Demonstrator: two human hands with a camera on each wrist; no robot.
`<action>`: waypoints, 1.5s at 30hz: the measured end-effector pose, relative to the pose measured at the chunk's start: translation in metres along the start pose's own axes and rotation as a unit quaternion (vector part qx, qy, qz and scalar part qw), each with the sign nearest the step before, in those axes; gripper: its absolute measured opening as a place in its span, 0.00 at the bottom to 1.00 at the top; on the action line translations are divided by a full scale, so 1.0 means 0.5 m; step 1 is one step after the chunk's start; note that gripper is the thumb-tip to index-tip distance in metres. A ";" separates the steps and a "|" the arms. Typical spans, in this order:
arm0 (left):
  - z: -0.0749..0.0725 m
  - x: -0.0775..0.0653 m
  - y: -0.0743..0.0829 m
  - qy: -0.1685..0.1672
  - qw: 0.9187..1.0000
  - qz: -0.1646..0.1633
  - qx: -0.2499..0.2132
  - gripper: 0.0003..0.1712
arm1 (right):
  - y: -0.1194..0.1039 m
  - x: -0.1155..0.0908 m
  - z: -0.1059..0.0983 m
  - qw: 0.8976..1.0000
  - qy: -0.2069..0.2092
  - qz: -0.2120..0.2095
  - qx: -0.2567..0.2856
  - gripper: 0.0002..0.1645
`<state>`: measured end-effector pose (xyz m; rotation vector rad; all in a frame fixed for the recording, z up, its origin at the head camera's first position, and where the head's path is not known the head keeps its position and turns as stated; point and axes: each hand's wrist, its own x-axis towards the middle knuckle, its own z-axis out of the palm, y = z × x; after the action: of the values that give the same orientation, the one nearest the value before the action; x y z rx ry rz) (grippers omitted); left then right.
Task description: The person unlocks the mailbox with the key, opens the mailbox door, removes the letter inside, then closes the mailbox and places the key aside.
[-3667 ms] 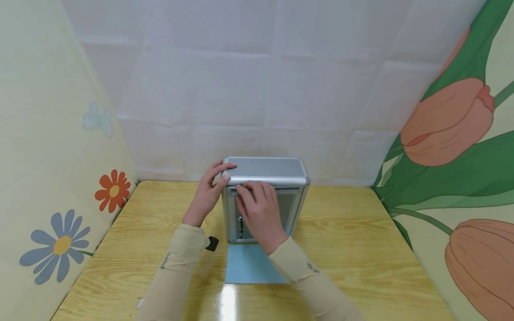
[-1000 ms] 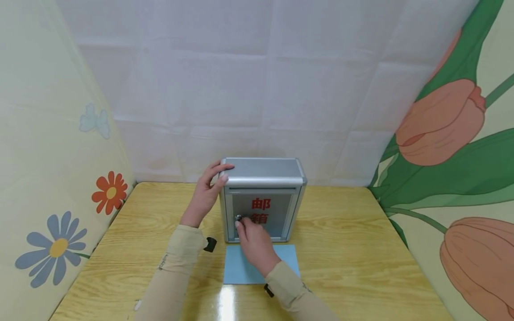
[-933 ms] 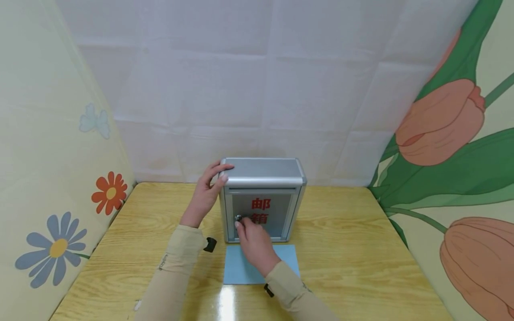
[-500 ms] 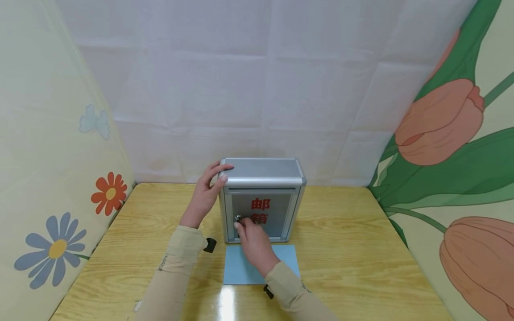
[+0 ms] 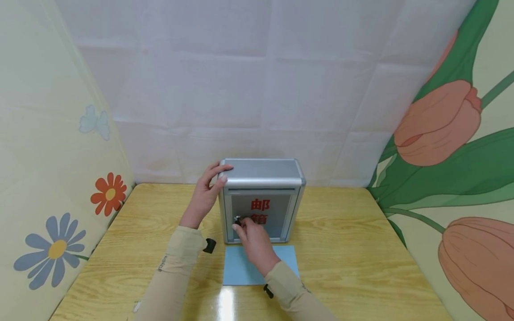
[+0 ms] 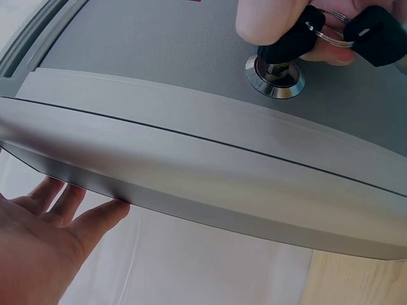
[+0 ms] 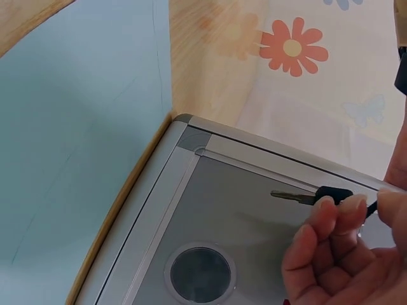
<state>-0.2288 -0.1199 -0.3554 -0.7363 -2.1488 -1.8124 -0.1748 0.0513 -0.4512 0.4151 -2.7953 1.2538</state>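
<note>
A silver-grey mailbox (image 5: 277, 209) with red characters stands upright on the table, its door flush with the front. My left hand (image 5: 205, 191) rests over its top left corner, fingers on the top and side. At the door's left, my right hand (image 5: 254, 238) pinches the black-headed key (image 6: 289, 41) between thumb and finger. That key sits in the round chrome lock (image 6: 254, 77). A metal ring (image 6: 346, 43) links it to a spare key (image 7: 292, 197), whose blade hangs free by my right fingers. My hand covers part of the lower red character.
A light blue sheet (image 5: 287, 258) lies on the wooden table (image 5: 345, 249) directly in front of the mailbox. A white cloth (image 5: 225, 89) hangs behind; flower-printed panels (image 5: 40, 169) border both sides. Black bands show at both wrists.
My right hand has come down from the mailbox's upper slot to the key in the lock. Over the last second its thumb and finger have turned slightly. The left hand holds its place.
</note>
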 end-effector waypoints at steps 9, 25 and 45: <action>0.000 0.000 -0.003 0.002 1.000 -0.001 0.003 0.19 | -0.007 -0.001 -0.004 1.000 0.012 0.012 0.002 0.27; 0.001 -0.001 -0.003 0.000 1.000 -0.008 -0.003 0.19 | -0.013 -0.001 -0.003 0.999 0.026 0.013 -0.023 0.25; 0.001 0.001 0.002 -0.002 1.000 -0.006 -0.016 0.19 | -0.029 -0.011 -0.008 0.955 0.080 -0.153 -0.242 0.20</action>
<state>-0.2287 -0.1193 -0.3543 -0.7363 -2.1357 -1.8574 -0.1660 0.0464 -0.4388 0.6404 -2.6377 0.4914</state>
